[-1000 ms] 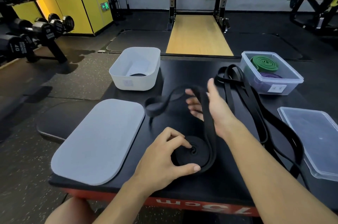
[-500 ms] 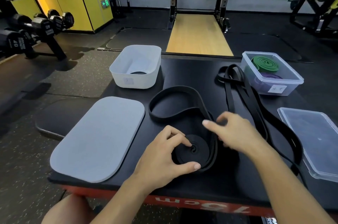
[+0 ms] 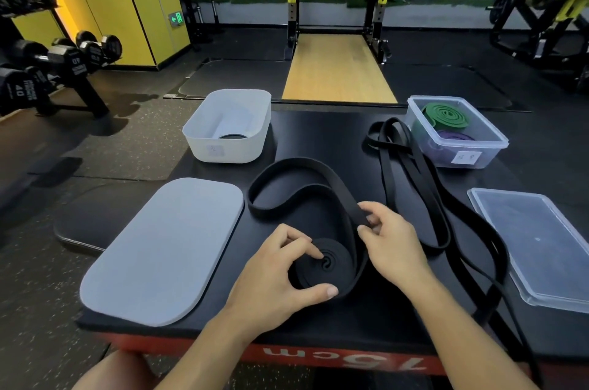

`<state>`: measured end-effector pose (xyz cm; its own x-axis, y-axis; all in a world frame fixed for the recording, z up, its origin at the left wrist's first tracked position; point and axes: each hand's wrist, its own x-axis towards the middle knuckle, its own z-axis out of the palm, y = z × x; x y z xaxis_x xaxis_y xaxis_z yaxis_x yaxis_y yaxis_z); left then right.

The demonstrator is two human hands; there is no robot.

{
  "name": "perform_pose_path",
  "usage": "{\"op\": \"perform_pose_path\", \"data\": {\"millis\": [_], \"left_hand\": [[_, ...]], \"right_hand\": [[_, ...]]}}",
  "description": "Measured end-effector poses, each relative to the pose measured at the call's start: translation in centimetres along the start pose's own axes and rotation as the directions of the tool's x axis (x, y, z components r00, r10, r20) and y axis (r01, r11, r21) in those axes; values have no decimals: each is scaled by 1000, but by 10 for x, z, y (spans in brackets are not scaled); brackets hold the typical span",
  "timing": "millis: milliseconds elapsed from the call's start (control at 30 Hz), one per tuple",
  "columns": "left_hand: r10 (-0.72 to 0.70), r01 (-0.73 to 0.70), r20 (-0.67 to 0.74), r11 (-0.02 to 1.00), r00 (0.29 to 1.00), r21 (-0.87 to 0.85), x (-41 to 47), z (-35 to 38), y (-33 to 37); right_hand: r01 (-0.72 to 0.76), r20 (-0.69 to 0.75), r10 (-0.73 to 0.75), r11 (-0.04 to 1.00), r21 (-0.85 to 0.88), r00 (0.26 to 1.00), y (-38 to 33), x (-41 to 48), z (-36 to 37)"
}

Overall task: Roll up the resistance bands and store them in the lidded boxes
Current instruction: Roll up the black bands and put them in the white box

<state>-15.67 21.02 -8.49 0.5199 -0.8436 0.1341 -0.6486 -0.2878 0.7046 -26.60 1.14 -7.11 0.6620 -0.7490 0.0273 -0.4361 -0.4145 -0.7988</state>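
Midway, rolling step in hand. Black band (image 3: 331,268) half coiled on tabletop (image 3: 318,141), at 6 o'clock by the near edge. Fingers of left hand (image 3: 280,275) curl round the coil; right hand (image 3: 392,243) pinches the free strap at its 1 o'clock. Next, likely: wrap remaining loop tight, then white box (image 3: 229,147) at 11 o'clock.

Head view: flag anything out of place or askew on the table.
A strand of the loose black bands trails off the table's near right edge and hangs over it; nothing else stands out.
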Motion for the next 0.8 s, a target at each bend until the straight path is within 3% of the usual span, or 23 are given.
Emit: {"op": "perform_pose_path", "data": {"millis": [67, 233, 500, 633, 800], "left_hand": [[1, -1, 1, 1000, 1000, -6, 0, 0, 0], [3, -3, 1, 1000, 1000, -19, 0, -1, -1], [15, -15, -6, 1000, 1000, 0, 1, -1, -1], [31, -31, -6, 999, 999, 12, 1, 0, -1], [58, -58, -9, 998, 998, 13, 2, 0, -4]], "right_hand": [[-23, -71, 22, 999, -22, 997, 0, 2, 1], [-29, -187, -23, 963, -269, 982, -3, 12, 8], [49, 48, -52, 997, 65, 997, -5, 7, 5], [48, 39, -42, 986, -157, 998, -5, -12, -1], [23, -11, -24, 994, -104, 1000, -9, -16, 1]]}}
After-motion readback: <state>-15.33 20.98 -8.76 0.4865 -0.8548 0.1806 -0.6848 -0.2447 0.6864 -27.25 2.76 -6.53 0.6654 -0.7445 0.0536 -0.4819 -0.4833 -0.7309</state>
